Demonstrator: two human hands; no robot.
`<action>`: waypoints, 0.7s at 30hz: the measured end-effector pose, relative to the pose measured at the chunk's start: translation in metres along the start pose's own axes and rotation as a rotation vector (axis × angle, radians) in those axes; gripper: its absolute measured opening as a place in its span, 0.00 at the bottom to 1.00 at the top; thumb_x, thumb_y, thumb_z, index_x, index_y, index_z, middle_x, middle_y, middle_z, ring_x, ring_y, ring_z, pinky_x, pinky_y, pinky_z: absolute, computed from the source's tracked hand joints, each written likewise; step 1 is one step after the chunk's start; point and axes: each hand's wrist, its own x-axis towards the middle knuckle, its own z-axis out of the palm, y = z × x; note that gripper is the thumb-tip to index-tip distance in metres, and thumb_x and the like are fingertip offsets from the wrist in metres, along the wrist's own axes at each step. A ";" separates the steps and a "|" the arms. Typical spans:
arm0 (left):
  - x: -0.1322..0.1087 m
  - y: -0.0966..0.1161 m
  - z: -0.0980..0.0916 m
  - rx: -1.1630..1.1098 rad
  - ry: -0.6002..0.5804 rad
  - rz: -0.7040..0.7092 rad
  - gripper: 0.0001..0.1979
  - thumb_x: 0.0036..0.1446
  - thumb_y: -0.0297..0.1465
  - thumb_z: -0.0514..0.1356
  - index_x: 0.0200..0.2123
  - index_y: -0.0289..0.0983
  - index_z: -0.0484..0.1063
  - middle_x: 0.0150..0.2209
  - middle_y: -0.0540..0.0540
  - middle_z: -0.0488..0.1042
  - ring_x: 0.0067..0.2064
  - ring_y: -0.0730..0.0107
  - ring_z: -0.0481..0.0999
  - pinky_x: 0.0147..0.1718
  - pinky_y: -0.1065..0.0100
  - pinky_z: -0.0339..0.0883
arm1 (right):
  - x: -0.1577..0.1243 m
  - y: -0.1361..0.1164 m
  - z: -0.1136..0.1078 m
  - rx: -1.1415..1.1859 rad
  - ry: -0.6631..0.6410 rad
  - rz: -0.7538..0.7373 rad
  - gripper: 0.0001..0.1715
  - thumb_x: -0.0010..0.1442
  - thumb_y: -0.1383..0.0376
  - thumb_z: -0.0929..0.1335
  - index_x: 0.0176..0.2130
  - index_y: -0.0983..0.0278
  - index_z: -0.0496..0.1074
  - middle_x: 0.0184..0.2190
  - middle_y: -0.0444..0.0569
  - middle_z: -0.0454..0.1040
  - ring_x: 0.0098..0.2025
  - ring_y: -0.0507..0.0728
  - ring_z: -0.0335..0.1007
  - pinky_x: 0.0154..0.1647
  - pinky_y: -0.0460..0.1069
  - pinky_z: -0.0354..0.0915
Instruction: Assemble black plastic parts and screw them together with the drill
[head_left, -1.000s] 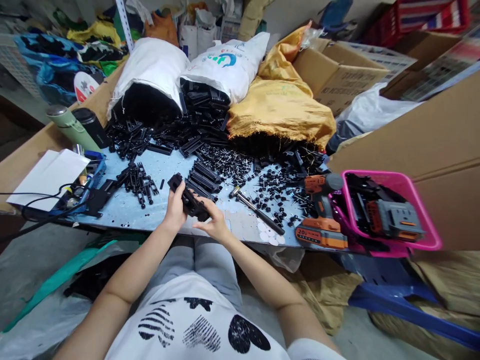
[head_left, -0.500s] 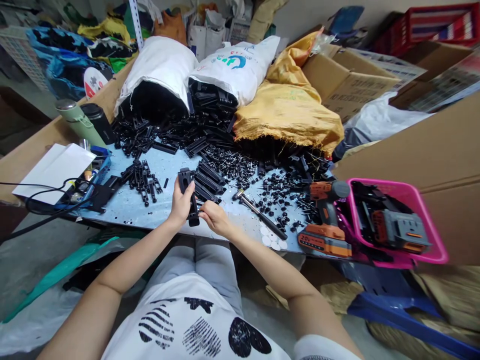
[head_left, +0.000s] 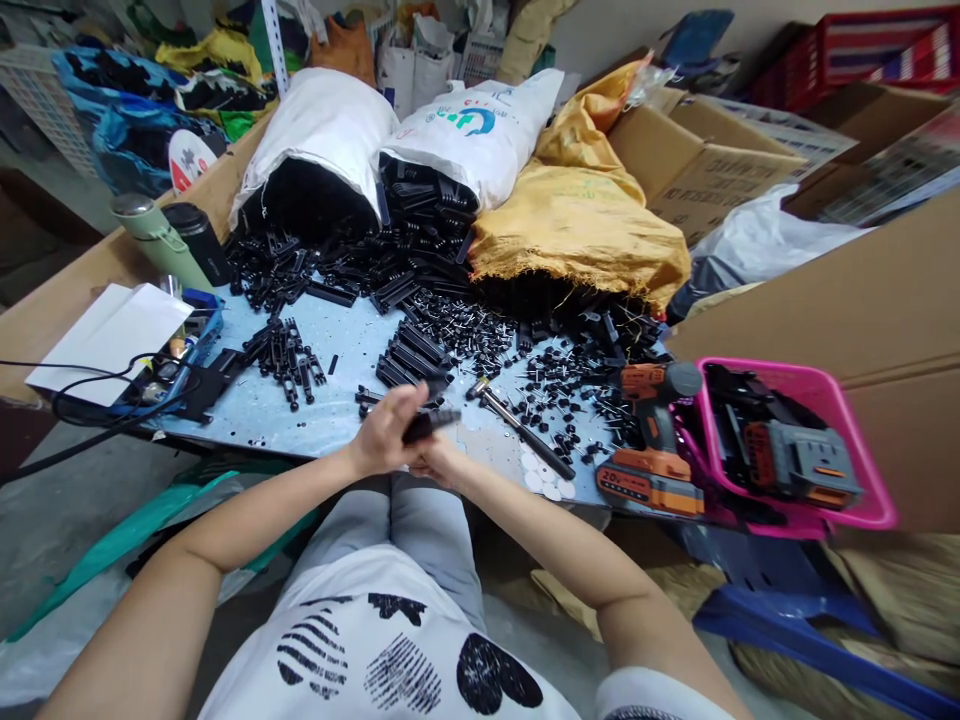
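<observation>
My left hand (head_left: 386,430) is closed around a long black plastic part (head_left: 433,422), which is tilted sideways and blurred by motion. Just below it, my right hand (head_left: 441,462) is pressed close against the left; its fingers are mostly hidden. Beyond the hands, several similar black plastic parts (head_left: 415,356) lie side by side on the blue tabletop (head_left: 341,345). To the right is a small hammer (head_left: 521,428) with a dark handle. Loose metal pins with black heads (head_left: 472,330) are scattered behind it.
An orange cordless drill (head_left: 651,440) and a pink basket (head_left: 847,430) stand at the right. White sacks (head_left: 322,120) and a yellow sack (head_left: 577,220) spill black parts along the back. At left are a green flask (head_left: 161,240), papers (head_left: 109,335) and cables. White discs (head_left: 547,480) lie near the front edge.
The black plastic part has swung from upright to nearly sideways, pointing right. My left hand has turned with it and moved slightly right and down; my right hand has moved in beneath it.
</observation>
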 end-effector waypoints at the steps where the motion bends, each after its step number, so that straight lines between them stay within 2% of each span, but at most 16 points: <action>1: 0.005 0.003 0.001 -0.062 0.121 -0.054 0.26 0.38 0.44 0.69 0.41 0.41 0.70 0.38 0.43 0.73 0.43 0.59 0.74 0.49 0.58 0.66 | -0.002 -0.001 -0.002 -0.034 0.004 0.000 0.28 0.67 0.54 0.52 0.24 0.64 0.63 0.15 0.43 0.59 0.19 0.51 0.56 0.21 0.47 0.58; 3: 0.016 0.007 0.003 -0.222 0.295 -0.226 0.23 0.47 0.45 0.64 0.44 0.41 0.67 0.33 0.47 0.72 0.34 0.66 0.75 0.38 0.64 0.71 | -0.004 -0.004 -0.011 -0.204 0.043 -0.103 0.25 0.67 0.54 0.52 0.31 0.64 0.66 0.21 0.47 0.66 0.24 0.53 0.62 0.27 0.49 0.61; 5: 0.025 0.010 0.003 -0.378 0.308 -0.445 0.19 0.52 0.45 0.61 0.42 0.41 0.65 0.26 0.52 0.69 0.24 0.73 0.71 0.25 0.70 0.68 | 0.000 -0.006 -0.024 -0.464 0.029 -0.305 0.23 0.66 0.52 0.55 0.39 0.65 0.67 0.31 0.53 0.71 0.32 0.56 0.66 0.33 0.52 0.63; 7: 0.029 0.012 0.002 -0.478 0.241 -0.630 0.16 0.52 0.44 0.61 0.38 0.39 0.64 0.22 0.53 0.67 0.19 0.75 0.68 0.18 0.74 0.63 | 0.008 -0.008 -0.038 -0.677 -0.084 -0.516 0.20 0.65 0.53 0.57 0.42 0.63 0.68 0.36 0.55 0.73 0.35 0.57 0.67 0.35 0.53 0.62; 9: 0.028 0.014 0.002 -0.544 0.156 -0.777 0.14 0.52 0.42 0.61 0.33 0.38 0.64 0.19 0.54 0.66 0.16 0.75 0.66 0.14 0.75 0.60 | 0.019 -0.013 -0.051 -0.768 -0.244 -0.662 0.16 0.65 0.54 0.59 0.43 0.60 0.69 0.38 0.52 0.73 0.34 0.55 0.67 0.33 0.51 0.62; 12: 0.024 0.018 0.005 -0.625 -0.015 -1.075 0.16 0.56 0.42 0.58 0.24 0.37 0.62 0.14 0.54 0.61 0.12 0.76 0.61 0.10 0.74 0.57 | 0.035 -0.026 -0.066 -0.733 -0.425 -0.807 0.13 0.64 0.55 0.61 0.43 0.55 0.69 0.36 0.46 0.74 0.33 0.52 0.66 0.31 0.50 0.61; 15: 0.022 0.020 0.007 -0.669 -0.120 -1.299 0.20 0.59 0.44 0.53 0.20 0.38 0.59 0.11 0.55 0.56 0.11 0.75 0.58 0.09 0.72 0.57 | 0.048 -0.038 -0.075 -0.627 -0.450 -0.924 0.11 0.63 0.54 0.62 0.41 0.53 0.69 0.33 0.43 0.73 0.32 0.51 0.64 0.32 0.49 0.61; 17: 0.024 0.021 0.007 -0.694 -0.125 -1.288 0.21 0.59 0.44 0.53 0.20 0.38 0.58 0.11 0.55 0.55 0.11 0.75 0.58 0.09 0.72 0.57 | 0.052 -0.040 -0.076 -0.624 -0.432 -0.979 0.11 0.64 0.53 0.62 0.39 0.54 0.69 0.32 0.43 0.72 0.31 0.52 0.63 0.32 0.50 0.60; 18: 0.025 0.022 0.007 -0.701 -0.095 -1.226 0.20 0.58 0.44 0.53 0.20 0.38 0.58 0.11 0.55 0.56 0.11 0.76 0.58 0.09 0.72 0.57 | 0.052 -0.039 -0.075 -0.648 -0.416 -0.980 0.13 0.64 0.52 0.61 0.38 0.55 0.69 0.31 0.44 0.72 0.30 0.52 0.62 0.32 0.50 0.59; 19: 0.027 0.022 0.007 -0.696 -0.033 -1.120 0.19 0.58 0.45 0.55 0.22 0.37 0.60 0.12 0.55 0.57 0.11 0.76 0.59 0.10 0.73 0.57 | 0.051 -0.037 -0.072 -0.678 -0.385 -0.953 0.15 0.64 0.51 0.60 0.37 0.56 0.69 0.30 0.45 0.71 0.30 0.53 0.61 0.33 0.51 0.58; 21: 0.031 0.025 0.006 -0.621 0.191 -0.796 0.17 0.55 0.45 0.58 0.29 0.36 0.65 0.17 0.54 0.63 0.15 0.77 0.63 0.14 0.73 0.61 | 0.047 -0.033 -0.063 -0.712 -0.264 -0.823 0.21 0.65 0.49 0.56 0.35 0.59 0.68 0.28 0.48 0.69 0.30 0.54 0.60 0.35 0.52 0.57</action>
